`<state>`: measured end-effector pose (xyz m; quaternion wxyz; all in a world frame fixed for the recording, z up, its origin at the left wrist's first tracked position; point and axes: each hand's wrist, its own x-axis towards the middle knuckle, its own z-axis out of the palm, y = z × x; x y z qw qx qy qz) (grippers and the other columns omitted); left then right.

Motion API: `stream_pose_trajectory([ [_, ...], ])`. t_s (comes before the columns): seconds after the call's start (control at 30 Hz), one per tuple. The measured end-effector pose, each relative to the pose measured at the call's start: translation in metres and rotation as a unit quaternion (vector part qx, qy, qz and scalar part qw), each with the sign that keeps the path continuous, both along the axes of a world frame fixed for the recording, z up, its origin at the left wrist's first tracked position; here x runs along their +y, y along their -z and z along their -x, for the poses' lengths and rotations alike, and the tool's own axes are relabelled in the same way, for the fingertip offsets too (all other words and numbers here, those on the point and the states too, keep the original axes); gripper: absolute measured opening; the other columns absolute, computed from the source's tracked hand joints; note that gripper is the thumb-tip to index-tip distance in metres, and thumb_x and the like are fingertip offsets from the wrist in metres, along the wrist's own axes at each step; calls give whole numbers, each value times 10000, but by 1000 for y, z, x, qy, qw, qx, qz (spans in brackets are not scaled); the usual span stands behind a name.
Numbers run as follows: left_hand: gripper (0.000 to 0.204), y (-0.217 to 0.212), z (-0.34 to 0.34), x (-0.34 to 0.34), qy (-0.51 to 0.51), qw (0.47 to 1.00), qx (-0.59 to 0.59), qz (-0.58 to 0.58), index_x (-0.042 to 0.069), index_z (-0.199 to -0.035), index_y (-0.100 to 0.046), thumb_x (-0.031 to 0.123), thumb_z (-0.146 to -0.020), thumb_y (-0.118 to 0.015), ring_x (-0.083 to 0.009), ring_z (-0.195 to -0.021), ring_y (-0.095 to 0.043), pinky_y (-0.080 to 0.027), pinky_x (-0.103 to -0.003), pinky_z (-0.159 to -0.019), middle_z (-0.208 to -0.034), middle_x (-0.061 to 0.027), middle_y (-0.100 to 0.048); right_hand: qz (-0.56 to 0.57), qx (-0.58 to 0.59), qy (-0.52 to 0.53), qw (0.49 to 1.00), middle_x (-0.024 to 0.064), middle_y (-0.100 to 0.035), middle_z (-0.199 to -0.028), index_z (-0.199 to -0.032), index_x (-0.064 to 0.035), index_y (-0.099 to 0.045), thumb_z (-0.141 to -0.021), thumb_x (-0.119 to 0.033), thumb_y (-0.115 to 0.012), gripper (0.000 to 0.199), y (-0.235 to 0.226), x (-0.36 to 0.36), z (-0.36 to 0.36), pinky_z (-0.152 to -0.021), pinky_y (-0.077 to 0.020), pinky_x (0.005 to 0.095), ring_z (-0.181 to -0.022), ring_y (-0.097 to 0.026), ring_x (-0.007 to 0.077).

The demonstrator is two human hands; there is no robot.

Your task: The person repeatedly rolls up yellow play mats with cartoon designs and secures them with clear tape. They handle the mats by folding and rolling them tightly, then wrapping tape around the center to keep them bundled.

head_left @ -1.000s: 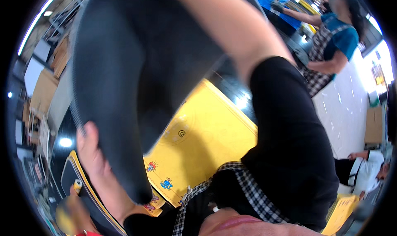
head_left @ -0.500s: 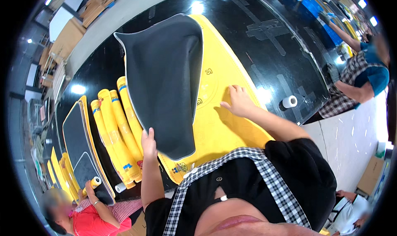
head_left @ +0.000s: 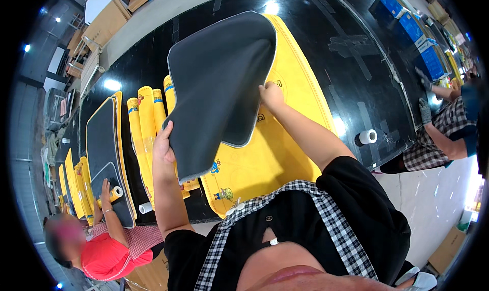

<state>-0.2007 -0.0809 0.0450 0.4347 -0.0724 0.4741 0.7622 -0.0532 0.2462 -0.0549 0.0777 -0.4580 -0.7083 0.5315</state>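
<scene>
A flexible mat with a black backing and a thin pale rim is raised in front of me, its dark side showing and its surface bent in a soft fold. My left hand is closed on its left edge, near the lower corner. On the right edge, my right hand is closed with the fingers pinched together. Beneath lies a yellow printed mat, face up on the black table; the lifted mat covers its upper left part.
Several rolled yellow mats lie left of my mat. Beyond them is a stack of mats, where a person in red handles a small roll. A white roll stands right. Another gloved person works near blue boxes.
My right hand has gone from above the yellow mat to the black-backed mat's right edge and gripped it. My left hand has risen, and the mat's lower end has lifted and folded.
</scene>
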Motion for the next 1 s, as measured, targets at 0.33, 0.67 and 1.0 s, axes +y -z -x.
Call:
stream_pose_trajectory([
  [0.33,331,68,-71,-49,78,926,213,301,-16,-1301,-554,102,-999,-617,-232,-992,-684,-571,-369,-864,-1160,-144,-679,-58,-55,-111,991,119,-656,-826,-990,-4,-639,-996,-336,-611,333,-8,101,-201,-741,-517,407,-809,-660,233],
  [0.67,357,99,-117,-63,94,720,490,482,-10,-1239,-575,207,-964,-644,-415,-1082,-652,-500,-455,-936,-1138,-228,-683,-238,-72,-65,967,296,-693,-1025,-1198,8,-511,-978,-283,-629,383,2,26,-237,-841,-518,545,-987,-667,468],
  [1.0,548,143,-138,-50,90,572,620,529,-110,-1242,-569,362,-974,-649,-491,-1119,-593,-472,-487,-978,-1217,-334,-622,-231,-135,-59,962,176,-729,-929,-1072,-85,-614,-958,-351,-640,290,37,41,-237,-762,-566,513,-890,-721,383],
])
